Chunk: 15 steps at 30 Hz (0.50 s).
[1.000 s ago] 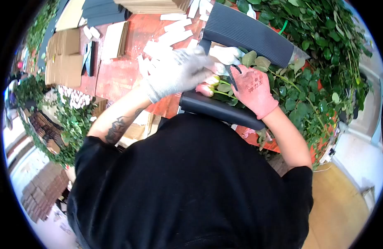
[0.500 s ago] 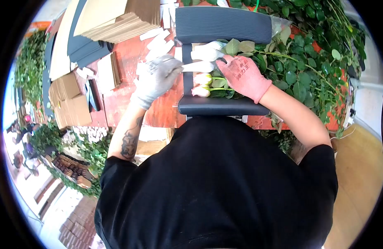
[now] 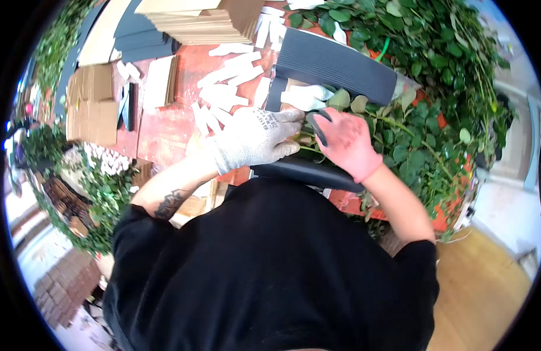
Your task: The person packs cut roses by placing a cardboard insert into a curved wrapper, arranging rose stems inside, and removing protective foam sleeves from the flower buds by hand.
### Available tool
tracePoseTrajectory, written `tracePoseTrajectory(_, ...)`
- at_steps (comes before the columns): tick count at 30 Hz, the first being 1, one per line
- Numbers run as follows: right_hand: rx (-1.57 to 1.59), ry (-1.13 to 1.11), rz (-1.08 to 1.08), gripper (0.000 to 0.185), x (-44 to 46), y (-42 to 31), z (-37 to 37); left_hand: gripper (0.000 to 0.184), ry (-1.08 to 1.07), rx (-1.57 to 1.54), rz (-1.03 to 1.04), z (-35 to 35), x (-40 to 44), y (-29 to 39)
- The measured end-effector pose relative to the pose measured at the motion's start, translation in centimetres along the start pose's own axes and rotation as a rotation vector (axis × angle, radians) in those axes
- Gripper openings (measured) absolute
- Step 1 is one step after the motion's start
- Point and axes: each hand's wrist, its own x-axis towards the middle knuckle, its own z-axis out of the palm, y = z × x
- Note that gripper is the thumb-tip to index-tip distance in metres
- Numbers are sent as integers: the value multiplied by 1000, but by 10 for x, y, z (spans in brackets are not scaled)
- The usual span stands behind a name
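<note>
My left hand (image 3: 260, 138), in a pale grey glove, lies with its fingers stretched out over the place where the rose heads were visible earlier. Those heads are hidden beneath it. Just right of its fingertips is my right hand (image 3: 348, 140), in a pinkish-red glove with the fingers curled. A dark curved piece (image 3: 318, 127) shows at its fingers; whether it is a tool or part of the glove I cannot tell. Above both hands, white-wrapped flower heads (image 3: 307, 96) lie on cardboard, between a black ribbed sheet (image 3: 338, 61) and a black padded edge (image 3: 308, 172).
Loose white paper strips (image 3: 223, 93) are scattered on the red table (image 3: 162, 140). Cardboard stacks (image 3: 209, 26) stand at the back left, with a brown carton (image 3: 92, 108) further left. Leafy rose stems (image 3: 423, 117) cover the right side.
My left hand has moved right and down onto the roses and opened out; the white strip it held is no longer visible. My right hand has lowered slightly. The whole view has tilted.
</note>
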Motion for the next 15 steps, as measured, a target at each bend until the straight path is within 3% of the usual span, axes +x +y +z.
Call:
tracePoseTrajectory(1,-32,65,78,40,-1,-4,-8,35,-32,-21,0,0,-2,0)
tracePoseTrajectory(3,-40,-11,226,40,8,-4,-15,32,10,-34,-8,7,-3,-3)
tracePoseTrajectory(7,-75,-63,136,40,14,10,12,30,-36,16,1,-1,0,-1)
tracePoseTrajectory(9,-57,-15,135,39,17,10,15,38,-247,-45,-96,-9,1,4)
tracePoseTrajectory(13,-209,17,31,27,29,4,20,38,-256,-52,-107,-7,2,6)
tracePoseTrajectory(15,-191,9,27,28,26,7,24,26,-45,-76,29,-3,-2,-2)
